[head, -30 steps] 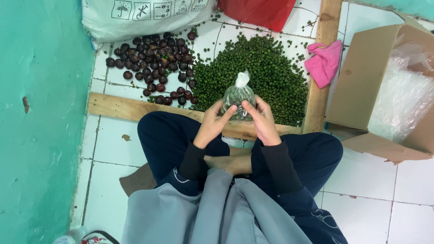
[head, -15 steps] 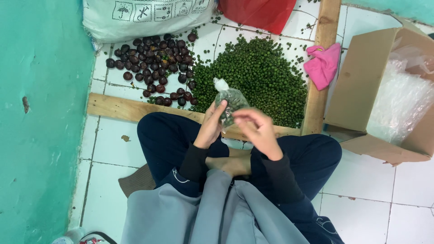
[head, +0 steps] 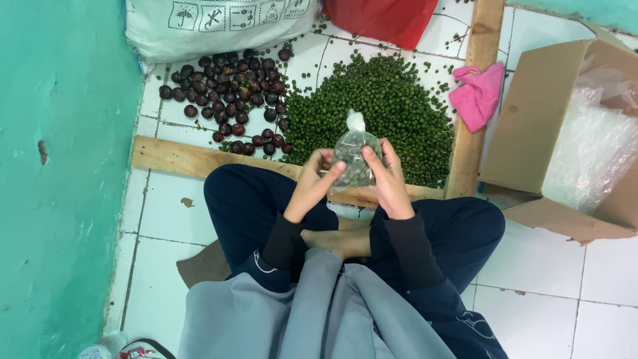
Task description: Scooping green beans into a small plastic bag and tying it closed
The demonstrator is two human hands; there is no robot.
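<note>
A small clear plastic bag [head: 354, 157] filled with little green round fruits is held upright in front of me, its twisted top pointing away. My left hand [head: 314, 178] grips its left side with fingers curled. My right hand [head: 387, 179] holds its right side, the thumb pressed on the bag. Just beyond the hands lies a big pile of the same green fruits [head: 385, 106] on the white tiled floor. I sit cross-legged in dark blue trousers.
Dark purple round fruits [head: 229, 93] lie heaped left of the green pile. Wooden planks [head: 199, 159] fence the piles. A white sack [head: 212, 23], a red bag [head: 392, 20], a pink cloth [head: 477, 93] and a cardboard box with clear plastic [head: 578, 146] stand around. A teal wall is at the left.
The bag tilted left half a second ago while my right hand dropped away; now it is upright again with both hands on it.
</note>
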